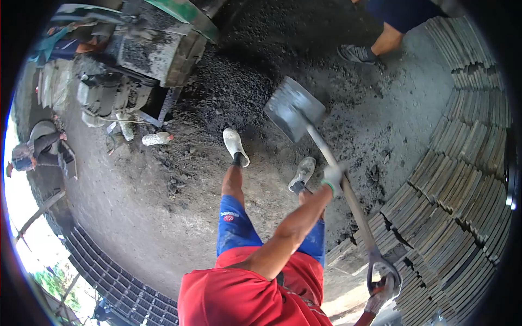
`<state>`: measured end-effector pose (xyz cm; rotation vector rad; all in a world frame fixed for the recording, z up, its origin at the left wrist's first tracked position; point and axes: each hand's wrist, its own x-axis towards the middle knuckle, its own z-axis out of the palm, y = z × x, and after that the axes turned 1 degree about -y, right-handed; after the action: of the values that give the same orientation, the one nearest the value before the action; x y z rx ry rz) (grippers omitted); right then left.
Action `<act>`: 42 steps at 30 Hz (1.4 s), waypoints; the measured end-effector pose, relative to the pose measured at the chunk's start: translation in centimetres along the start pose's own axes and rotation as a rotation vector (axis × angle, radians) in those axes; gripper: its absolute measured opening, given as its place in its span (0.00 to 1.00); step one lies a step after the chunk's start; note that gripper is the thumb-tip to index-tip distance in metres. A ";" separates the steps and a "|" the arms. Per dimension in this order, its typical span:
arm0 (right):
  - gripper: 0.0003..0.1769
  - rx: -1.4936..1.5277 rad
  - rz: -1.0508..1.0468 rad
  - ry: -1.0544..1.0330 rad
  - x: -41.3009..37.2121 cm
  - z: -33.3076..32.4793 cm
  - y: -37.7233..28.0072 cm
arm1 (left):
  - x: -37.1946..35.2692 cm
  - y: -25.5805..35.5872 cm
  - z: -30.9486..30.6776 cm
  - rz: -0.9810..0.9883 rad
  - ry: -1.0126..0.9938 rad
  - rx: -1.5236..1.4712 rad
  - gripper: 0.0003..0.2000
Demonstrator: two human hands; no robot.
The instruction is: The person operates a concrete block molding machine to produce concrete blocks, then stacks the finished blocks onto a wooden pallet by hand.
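A long-handled shovel [356, 209] slants across the view, its flat metal blade [288, 111] raised over the ground and slightly blurred, with no load visible on it. My left hand [333, 178], in a light glove with a green cuff, is wrapped round the wooden shaft at mid-length. At the lower right my right hand [383, 293], also gloved, grips the D-shaped end handle. Dark loose gravelly material [234, 81] lies beyond my feet, left of the blade. My two light-coloured shoes [234, 144] stand apart on the ground.
Stacks of thin boards [446, 217] line the right side. A dirty machine [147, 54] stands at the upper left. One person's leg [387, 41] is at the top right; another person [41, 149] is at the far left, a third at the upper left. Dark racked blocks [114, 271] curve along the lower left.
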<state>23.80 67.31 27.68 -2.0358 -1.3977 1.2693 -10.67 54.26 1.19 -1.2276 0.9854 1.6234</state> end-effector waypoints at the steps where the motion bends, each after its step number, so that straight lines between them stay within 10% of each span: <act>1: 0.11 -0.018 0.105 0.053 0.5 -1.0 1.4 | 3.3 -3.3 -0.6 -0.023 0.015 0.025 0.08; 5: 0.06 -0.083 0.053 0.069 -0.6 10.6 2.0 | 11.9 -2.0 -4.4 -0.164 0.071 0.033 0.08; 11: 0.18 -0.060 0.040 -0.311 -5.2 41.2 2.3 | 21.9 27.7 -15.1 0.190 0.006 -0.145 0.06; 14: 0.17 0.012 -0.091 -0.342 -6.0 47.5 5.9 | 23.5 33.3 -18.8 0.245 -0.090 -0.265 0.04; 21: 0.11 0.064 -0.003 -0.346 2.7 41.5 11.6 | 21.2 28.7 -17.3 0.257 0.055 -0.235 0.05; 34: 0.06 -0.193 -0.065 -0.586 -12.9 11.5 -8.6 | -17.4 14.6 -24.2 0.276 0.157 -0.371 0.09; 42: 0.06 -0.043 0.370 -0.913 -29.7 27.7 -7.6 | -34.9 39.3 -31.8 0.657 0.381 -0.134 0.04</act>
<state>-6.44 39.54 32.26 -1.8471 -1.3835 2.5594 -32.61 6.02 32.25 -1.4259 1.6717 2.0106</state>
